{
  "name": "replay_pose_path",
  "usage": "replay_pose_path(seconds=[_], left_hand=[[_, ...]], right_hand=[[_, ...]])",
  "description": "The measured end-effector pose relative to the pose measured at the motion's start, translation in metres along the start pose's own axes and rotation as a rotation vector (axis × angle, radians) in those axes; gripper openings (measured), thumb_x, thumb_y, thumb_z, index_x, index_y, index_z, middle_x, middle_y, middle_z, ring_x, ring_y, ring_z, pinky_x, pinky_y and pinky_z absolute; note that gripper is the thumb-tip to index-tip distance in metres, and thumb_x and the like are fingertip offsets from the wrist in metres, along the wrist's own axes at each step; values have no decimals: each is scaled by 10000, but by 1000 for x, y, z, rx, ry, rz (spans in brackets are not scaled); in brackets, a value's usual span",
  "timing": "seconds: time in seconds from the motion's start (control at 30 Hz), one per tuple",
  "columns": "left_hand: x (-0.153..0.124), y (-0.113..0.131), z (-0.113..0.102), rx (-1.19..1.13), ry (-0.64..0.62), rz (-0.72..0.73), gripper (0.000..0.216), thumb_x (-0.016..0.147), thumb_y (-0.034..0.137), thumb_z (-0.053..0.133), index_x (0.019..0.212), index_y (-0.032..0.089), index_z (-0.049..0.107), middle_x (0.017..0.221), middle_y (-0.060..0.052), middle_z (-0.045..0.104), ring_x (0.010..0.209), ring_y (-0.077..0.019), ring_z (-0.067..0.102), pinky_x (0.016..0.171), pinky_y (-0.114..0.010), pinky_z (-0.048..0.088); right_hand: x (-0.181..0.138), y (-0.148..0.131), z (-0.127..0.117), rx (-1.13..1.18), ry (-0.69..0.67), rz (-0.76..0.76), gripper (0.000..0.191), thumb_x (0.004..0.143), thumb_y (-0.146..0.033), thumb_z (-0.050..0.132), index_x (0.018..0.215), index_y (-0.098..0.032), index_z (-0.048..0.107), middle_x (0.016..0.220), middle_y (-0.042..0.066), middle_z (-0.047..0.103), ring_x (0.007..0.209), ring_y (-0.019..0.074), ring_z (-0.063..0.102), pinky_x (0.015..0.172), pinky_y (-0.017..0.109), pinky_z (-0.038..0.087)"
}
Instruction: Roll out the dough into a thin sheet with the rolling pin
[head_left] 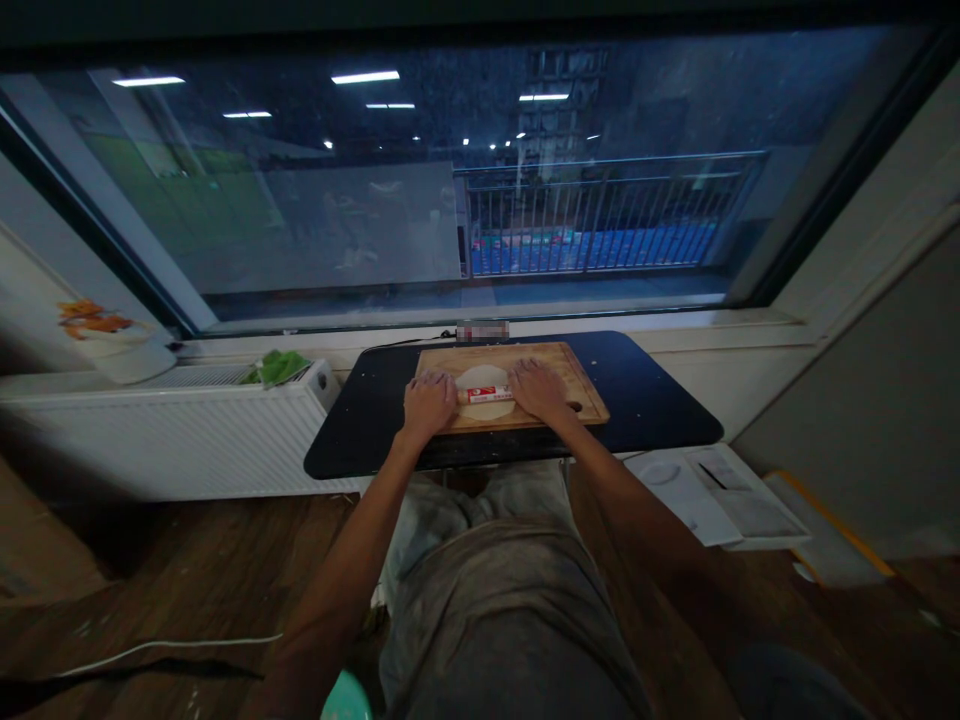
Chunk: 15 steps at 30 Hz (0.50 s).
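A rolling pin (486, 395) with a red and white label lies across a round, flat sheet of dough (484, 375). The dough rests on a wooden cutting board (585, 393). My left hand (431, 398) is closed over the pin's left end, near the board's left edge. Over its right end lies my right hand (538, 388), fingers curled on the pin and pointing away from me. Both hands cover the ends of the pin, so only its middle shows.
The board sits on a black table (652, 405) with rounded corners, against a window sill. A white radiator (225, 440) stands at the left, with a green leafy thing (281, 367) and a white pot (124, 352) on top. White boxes (750, 500) lie lower right.
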<state>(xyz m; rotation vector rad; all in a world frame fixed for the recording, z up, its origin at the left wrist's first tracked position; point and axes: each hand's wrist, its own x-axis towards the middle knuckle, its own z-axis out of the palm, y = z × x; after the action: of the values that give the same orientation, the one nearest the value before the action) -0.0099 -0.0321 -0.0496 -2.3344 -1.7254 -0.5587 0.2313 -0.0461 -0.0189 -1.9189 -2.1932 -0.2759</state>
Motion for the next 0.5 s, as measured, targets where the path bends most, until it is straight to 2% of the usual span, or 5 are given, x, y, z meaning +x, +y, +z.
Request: replay_pose_path(seconds=[0.2,0.3,0.4,0.5], left_hand=[[-25,1,1,-80,76,-1,482,1180,337,342,1363,191,764,1496,-137,763,1533,-332,590,1261,-508,465],[-26,0,-1,-91,79,32,466,1178,325,345,1344,202,763,1487,-126,769,1501,-304,612,1277,-488,453],[-20,0,-4,-63,55,54,465,1178,307,331,1276,192,771,1409,-135,799,1440,-305,646,1243,-477,478],[-17,2,-6,-23,27,53,492,1186,317,308,1152,187,782,1261,-153,829,1312,-314,705,1173,-462,516]], right_hand=[[-44,-11,5,47,110,59,536,1205,-341,273,1385,-112,722,1413,205,766,1302,301,680,1168,397,446],[-64,-19,6,58,158,85,538,1205,-358,272,1415,-110,701,1427,219,754,1301,317,673,1155,414,445],[-70,-20,6,58,173,86,525,1207,-351,273,1415,-115,694,1433,216,750,1305,319,670,1146,414,443],[-59,-15,5,51,118,75,509,1213,-350,281,1339,-134,726,1370,192,778,1268,303,689,1130,399,450]])
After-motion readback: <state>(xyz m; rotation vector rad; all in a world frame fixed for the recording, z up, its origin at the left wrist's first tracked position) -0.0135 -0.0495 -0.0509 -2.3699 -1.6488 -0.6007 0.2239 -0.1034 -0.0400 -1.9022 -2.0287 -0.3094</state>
